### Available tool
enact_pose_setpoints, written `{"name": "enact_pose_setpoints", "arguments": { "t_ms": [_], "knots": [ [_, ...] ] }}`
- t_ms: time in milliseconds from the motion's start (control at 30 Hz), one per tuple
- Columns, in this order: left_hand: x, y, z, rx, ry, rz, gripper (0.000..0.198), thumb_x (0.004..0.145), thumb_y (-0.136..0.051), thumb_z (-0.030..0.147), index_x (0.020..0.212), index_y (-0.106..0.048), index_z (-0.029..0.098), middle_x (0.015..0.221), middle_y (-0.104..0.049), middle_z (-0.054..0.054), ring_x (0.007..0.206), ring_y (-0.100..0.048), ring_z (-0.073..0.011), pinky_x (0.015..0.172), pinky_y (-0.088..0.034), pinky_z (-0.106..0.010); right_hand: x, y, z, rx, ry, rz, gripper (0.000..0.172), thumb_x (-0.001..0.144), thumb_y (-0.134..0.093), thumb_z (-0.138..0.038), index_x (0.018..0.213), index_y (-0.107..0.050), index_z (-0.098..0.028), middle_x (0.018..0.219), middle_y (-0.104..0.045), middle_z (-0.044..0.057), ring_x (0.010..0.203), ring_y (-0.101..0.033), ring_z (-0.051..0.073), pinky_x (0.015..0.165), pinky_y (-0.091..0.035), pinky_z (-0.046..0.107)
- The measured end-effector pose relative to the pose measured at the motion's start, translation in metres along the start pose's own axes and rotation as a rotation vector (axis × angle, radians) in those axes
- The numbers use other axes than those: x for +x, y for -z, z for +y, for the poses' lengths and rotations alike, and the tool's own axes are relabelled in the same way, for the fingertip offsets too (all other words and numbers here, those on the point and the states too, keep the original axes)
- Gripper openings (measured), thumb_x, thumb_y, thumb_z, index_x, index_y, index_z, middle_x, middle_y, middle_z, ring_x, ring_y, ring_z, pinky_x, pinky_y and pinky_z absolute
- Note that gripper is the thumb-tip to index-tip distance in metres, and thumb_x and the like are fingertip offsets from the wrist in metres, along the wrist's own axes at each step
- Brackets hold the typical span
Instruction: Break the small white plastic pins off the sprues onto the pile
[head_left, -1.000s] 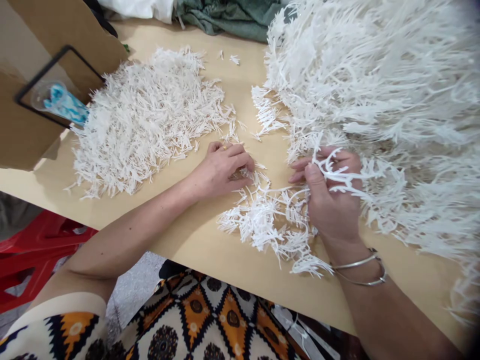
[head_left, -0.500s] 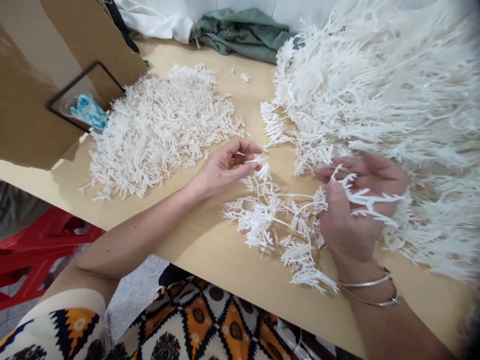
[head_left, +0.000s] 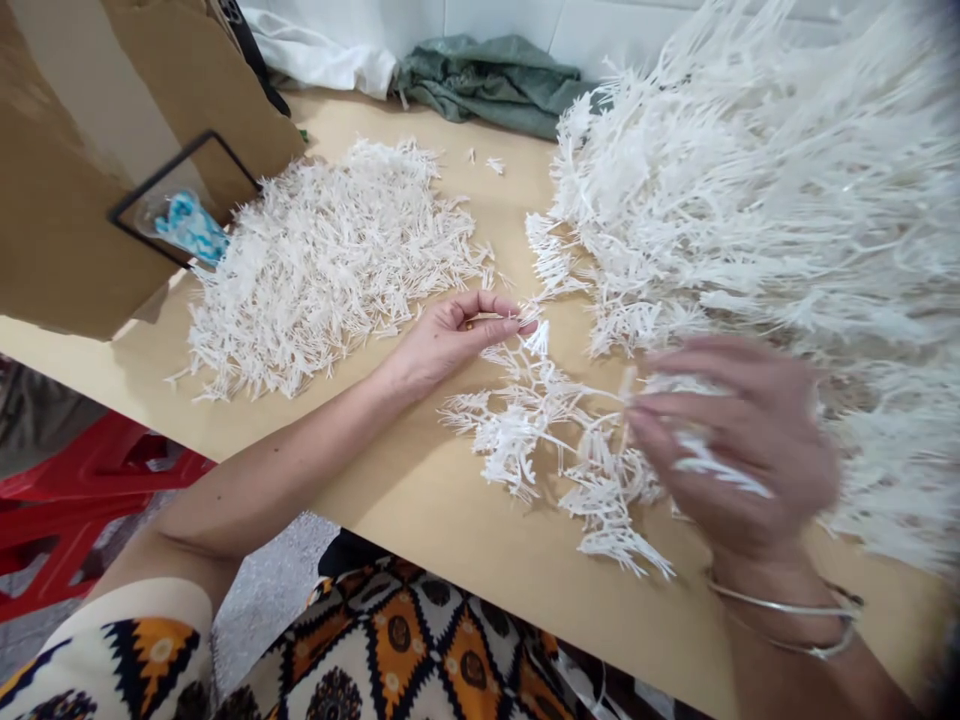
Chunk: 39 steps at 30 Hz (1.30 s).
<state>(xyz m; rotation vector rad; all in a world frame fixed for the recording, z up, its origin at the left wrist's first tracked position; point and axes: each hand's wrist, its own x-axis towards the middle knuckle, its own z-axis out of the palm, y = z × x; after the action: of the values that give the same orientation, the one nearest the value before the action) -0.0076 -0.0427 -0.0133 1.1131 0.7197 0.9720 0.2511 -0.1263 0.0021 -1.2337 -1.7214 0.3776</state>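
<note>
My left hand rests on the wooden table, its fingers pinched on a thin white plastic piece at the top of a small cluster of branched white plastic sprigs. My right hand, blurred by motion, is closed round a branched white plastic sprig just right of that cluster. A low heap of short loose white plastic pieces lies left of my left hand. A large mound of long branched white plastic sprigs fills the right side.
A brown cardboard box with a black wire frame and a blue-and-white packet stands at the left. Green cloth and white cloth lie at the table's far edge. A red plastic stool sits below left.
My right hand has moved right and toward me with its sprig and is now blurred. My left hand's fingers have closed on a small piece. The view has shifted slightly.
</note>
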Motion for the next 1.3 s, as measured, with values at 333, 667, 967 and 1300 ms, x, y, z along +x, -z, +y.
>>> {"name": "enact_pose_setpoints", "arguments": {
  "t_ms": [333,667,967,1300],
  "knots": [
    [-0.004,-0.013,-0.002,-0.039,0.037,0.021,0.029,0.083,-0.083,0.035,0.094,-0.060,0.021,0.090,-0.069,0.002,0.092,-0.073,-0.0123,0.087,-0.056,-0.029,-0.008,-0.034,-0.008,0.198,-0.212,-0.218,0.064,0.093,-0.066,-0.059,0.148,-0.054,-0.030,0.152,-0.055,0.010,0.142,-0.052,0.031,0.118,-0.044,0.053],
    [-0.009,-0.025,-0.007,-0.034,0.012,-0.004,0.023,0.087,-0.075,0.028,0.094,-0.054,0.021,0.096,-0.064,0.000,0.089,-0.067,-0.0095,0.087,-0.057,-0.027,-0.008,-0.043,-0.022,0.240,-0.430,-0.207,0.014,0.099,-0.064,-0.039,0.101,-0.069,-0.026,0.086,-0.069,0.000,0.074,-0.062,0.015,0.070,-0.053,0.031],
    [-0.012,-0.019,-0.002,0.116,0.101,-0.279,0.038,0.091,-0.074,0.035,0.126,-0.064,0.023,0.117,-0.065,-0.007,0.095,-0.067,-0.0127,0.088,-0.057,-0.030,-0.003,-0.033,-0.025,0.178,-0.386,-0.222,0.009,0.097,-0.064,-0.031,0.091,-0.067,-0.024,0.072,-0.058,-0.003,0.062,-0.049,0.012,0.058,-0.040,0.027],
    [-0.011,-0.017,-0.005,0.290,0.000,-0.308,0.026,0.091,-0.076,0.039,0.097,-0.070,0.014,0.092,-0.069,-0.003,0.080,-0.062,-0.0092,0.077,-0.050,-0.027,-0.004,-0.033,-0.021,0.145,-0.359,-0.281,0.012,0.090,-0.072,-0.032,0.099,-0.069,-0.024,0.087,-0.069,0.001,0.077,-0.062,0.016,0.072,-0.048,0.031]
  ]
}}
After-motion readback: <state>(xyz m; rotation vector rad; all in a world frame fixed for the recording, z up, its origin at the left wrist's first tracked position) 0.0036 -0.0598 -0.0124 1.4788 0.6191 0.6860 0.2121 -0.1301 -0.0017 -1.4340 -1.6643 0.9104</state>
